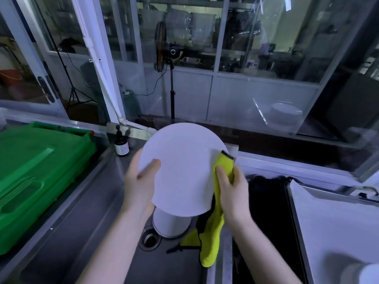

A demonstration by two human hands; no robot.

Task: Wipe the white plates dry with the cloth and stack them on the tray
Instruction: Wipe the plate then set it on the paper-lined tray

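Gripping the white plate [182,169] at its left rim with the left hand [141,181], thumb laid across the face. Pressing the yellow cloth [213,232] against the right rim with the right hand [231,189], fingers curled over the fabric, loose end hanging down. Held tilted in the air above the steel sink [102,232]. Directly below, beside the drain [149,239], another white plate [172,230], partly hidden. To the right, the tray [328,218]. To the left, a green crate [37,171] and a brown pump bottle [121,145].
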